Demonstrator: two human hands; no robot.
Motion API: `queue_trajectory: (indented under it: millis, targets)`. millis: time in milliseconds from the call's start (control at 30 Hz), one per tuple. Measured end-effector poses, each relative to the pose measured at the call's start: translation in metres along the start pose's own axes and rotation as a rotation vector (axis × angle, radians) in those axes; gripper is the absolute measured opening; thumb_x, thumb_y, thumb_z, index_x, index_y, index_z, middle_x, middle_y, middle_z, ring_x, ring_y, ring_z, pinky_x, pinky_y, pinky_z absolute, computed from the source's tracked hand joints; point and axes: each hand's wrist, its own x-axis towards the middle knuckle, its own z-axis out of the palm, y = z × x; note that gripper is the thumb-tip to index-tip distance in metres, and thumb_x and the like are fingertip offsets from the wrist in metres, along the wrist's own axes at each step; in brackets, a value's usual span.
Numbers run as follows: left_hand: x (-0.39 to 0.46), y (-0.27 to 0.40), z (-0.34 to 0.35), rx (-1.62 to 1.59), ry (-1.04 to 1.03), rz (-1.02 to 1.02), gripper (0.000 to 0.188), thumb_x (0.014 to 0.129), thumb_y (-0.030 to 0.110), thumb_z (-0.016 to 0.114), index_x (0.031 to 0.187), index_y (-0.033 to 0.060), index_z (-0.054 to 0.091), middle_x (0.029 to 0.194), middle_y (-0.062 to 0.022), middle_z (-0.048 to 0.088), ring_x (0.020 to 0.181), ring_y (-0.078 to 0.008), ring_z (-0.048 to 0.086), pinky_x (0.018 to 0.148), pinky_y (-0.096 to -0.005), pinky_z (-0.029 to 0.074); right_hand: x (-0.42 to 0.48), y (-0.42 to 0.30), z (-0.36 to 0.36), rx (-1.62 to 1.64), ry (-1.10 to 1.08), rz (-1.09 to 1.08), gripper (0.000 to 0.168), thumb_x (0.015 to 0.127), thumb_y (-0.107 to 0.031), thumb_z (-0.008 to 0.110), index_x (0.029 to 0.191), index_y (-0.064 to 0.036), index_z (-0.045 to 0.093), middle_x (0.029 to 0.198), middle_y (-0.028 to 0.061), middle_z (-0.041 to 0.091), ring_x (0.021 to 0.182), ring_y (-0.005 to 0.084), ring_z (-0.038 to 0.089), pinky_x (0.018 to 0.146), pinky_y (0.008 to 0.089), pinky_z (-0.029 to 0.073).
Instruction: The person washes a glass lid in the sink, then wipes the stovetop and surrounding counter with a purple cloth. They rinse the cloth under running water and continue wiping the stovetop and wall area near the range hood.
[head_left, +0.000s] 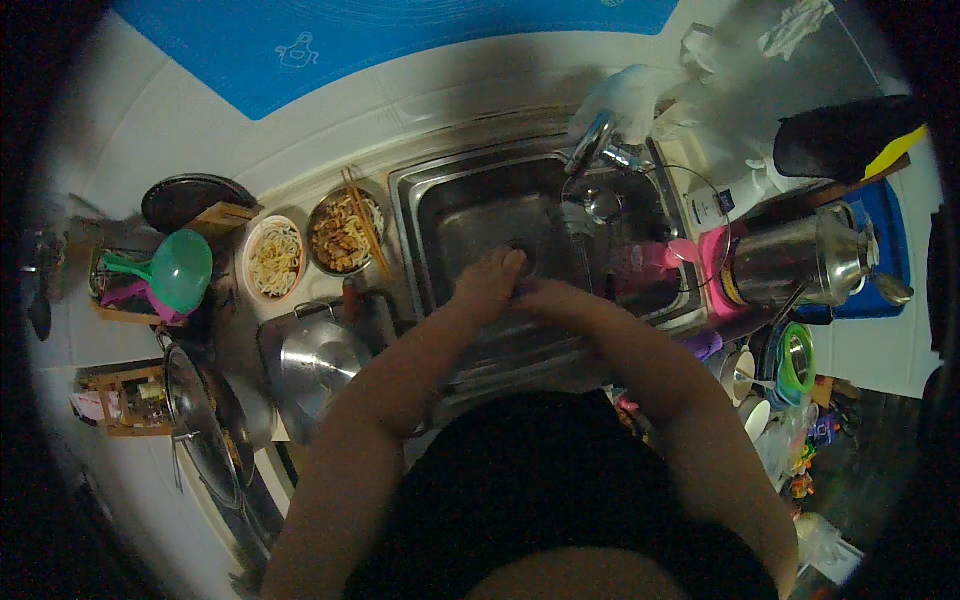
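Note:
Both hands are together over the metal sink basin (487, 210). My left hand (487, 285) lies slightly forward, its fingers close together near the drain. My right hand (555, 301) touches or nearly touches it from the right, its fingertips partly hidden. Whether something small is between them cannot be told. The chrome faucet (592, 142) stands at the basin's back right. A pink ladle or scoop (681, 253) and a metal strainer or ladle (602, 204) are at the sink's right part.
Left of the sink stand a pan of noodles and browned food (337, 240) with chopsticks (366, 225) across it, a bowl of noodles (275, 259) and a metal lid (319, 367). Farther left is a green ladle (181, 271). A steel pot (787, 255) and a green-rimmed bowl (799, 360) stand at right.

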Motion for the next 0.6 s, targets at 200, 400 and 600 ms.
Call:
queue_trajectory:
  millis: [200,400,600]
  targets:
    - [-0.04,-0.004,0.023,-0.18,0.156,-0.22,0.066,0.077,0.023,0.061,0.135,0.0154,0.032,0.136,-0.0175,0.034,0.126,-0.0355,0.035,0.101,-0.047,0.033,-0.018,-0.011,-0.005,0.373,0.437,0.339,0.042,0.082,-0.031,0.062,0.115,-0.007,0.051,0.107,0.014,0.056,0.094,0.0296,0.055,0.079,0.0379,0.048]
    - [-0.071,-0.004,0.037,-0.003,-0.279,-0.176,0.067,0.077,0.033,0.064,0.136,0.0213,0.035,0.141,-0.0176,0.027,0.132,-0.038,0.02,0.101,-0.0659,0.015,0.012,0.068,0.022,-0.131,0.508,0.207,0.041,0.076,-0.031,0.068,0.107,-0.007,0.056,0.096,0.0131,0.063,0.088,0.0272,0.062,0.076,0.0354,0.049]
    - [-0.102,0.026,-0.01,-0.09,-0.315,-0.19,0.072,0.077,0.034,0.065,0.138,0.0177,0.03,0.142,-0.0221,0.023,0.133,-0.0414,0.017,0.1,-0.0668,0.017,-0.013,0.018,0.033,-0.262,0.558,0.083,0.029,0.072,-0.02,0.069,0.096,-0.007,0.061,0.091,0.0133,0.064,0.085,0.0246,0.063,0.074,0.0337,0.048]
